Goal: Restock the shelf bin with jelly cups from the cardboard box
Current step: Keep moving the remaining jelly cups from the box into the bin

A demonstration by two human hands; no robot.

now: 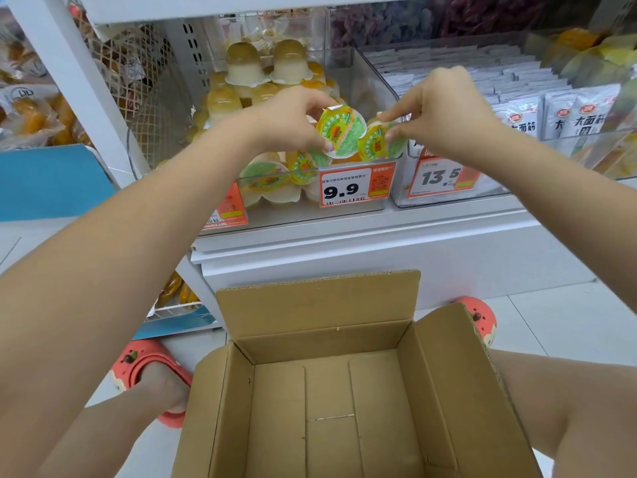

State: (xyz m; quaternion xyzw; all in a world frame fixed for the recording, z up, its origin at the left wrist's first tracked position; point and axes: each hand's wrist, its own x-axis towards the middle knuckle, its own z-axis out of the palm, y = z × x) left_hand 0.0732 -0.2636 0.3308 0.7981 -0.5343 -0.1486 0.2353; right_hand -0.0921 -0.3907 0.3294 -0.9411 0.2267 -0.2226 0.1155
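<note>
Jelly cups: left hand (293,119) grips one (341,131), right hand (444,112) another (379,141), partly hidden, above the bin (344,208).

Cardboard box (344,391): on floor (568,326), before shelf (379,250). Shelf bin (375,88): on shelf, jelly cups (265,179) inside. Packet bin (510,191): right of shelf bin, touching.

Bin (374,69) open-topped, right rear free; piled cups (241,63) block left.

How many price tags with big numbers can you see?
2. The 9.9 tag is on the jelly cup bin's front; the 13.5 tag is on the next bin. Others may be hidden.
</note>
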